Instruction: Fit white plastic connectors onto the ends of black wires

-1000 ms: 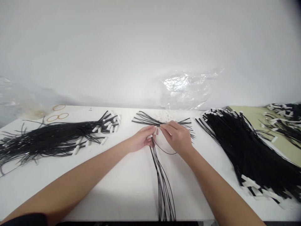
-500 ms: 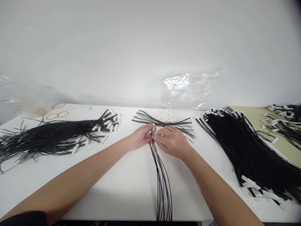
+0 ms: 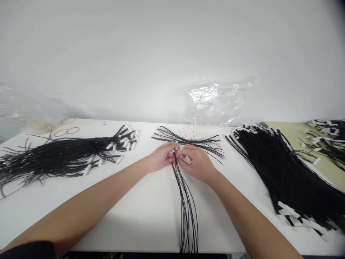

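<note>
1. Wire pile (image 3: 283, 172), right of my right hand (image 3: 196, 162): might snag that forearm (image 3: 242, 216) swinging wide.
2. Held wires (image 3: 182, 201) hang below my left hand (image 3: 161, 157); a slackened pinch might drop them.
3. Loose wires (image 3: 185, 141) beyond both hands crowd the way.
4. White connector (image 3: 176, 146): pinched in left hand (right fingers curl close; their grip I can't tell).

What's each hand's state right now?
Left hand: closed on a small white rectangular connector with thin black wires.
Right hand: partly curled at those wires; whether gripping cannot be told.
</note>
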A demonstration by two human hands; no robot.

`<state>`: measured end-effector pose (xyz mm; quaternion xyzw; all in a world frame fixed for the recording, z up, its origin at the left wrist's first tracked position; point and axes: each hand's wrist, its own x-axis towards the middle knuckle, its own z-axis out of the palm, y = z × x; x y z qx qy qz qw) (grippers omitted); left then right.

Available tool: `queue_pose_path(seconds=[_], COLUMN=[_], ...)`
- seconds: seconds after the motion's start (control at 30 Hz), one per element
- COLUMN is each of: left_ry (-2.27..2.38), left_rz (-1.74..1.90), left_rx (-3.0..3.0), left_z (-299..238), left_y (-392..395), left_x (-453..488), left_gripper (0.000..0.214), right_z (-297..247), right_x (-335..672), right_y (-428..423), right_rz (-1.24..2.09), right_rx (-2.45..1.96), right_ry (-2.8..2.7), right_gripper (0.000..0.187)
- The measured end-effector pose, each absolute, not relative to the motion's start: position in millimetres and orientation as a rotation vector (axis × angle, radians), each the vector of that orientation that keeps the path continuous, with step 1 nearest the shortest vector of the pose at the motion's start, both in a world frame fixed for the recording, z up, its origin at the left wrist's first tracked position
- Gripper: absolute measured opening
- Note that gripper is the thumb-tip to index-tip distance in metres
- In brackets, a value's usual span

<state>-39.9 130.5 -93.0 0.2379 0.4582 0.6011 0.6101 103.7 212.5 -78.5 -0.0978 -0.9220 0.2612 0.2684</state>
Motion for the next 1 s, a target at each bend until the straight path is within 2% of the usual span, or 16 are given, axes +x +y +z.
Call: queue_pose_path(seconds=[0.23, 0.6, 1.0], left_ry=[1.129, 1.226, 1.329], left_rz=[1.384, 1.405, 1.407], left_rx=[0.566, 0.711, 0.871], left_z=[-88.5, -85.9, -91.0], left_y=[129.3, 126.2, 125.3], left_x=[-35.9, -28.1, -22.7], left_gripper=[0.027, 0.028, 0.032], right_z=[-78.0, -78.9, -76.7], right_x=[100.8, 99.0, 100.3], right_y=[209.6, 204.9, 198.3], right_rz=[1.196, 1.525, 1.427], right_rx=[-0.557, -0.782, -0.969], right_ry=[-2.404, -2.283, -2.327], right_gripper=[0.015, 0.020, 0.018])
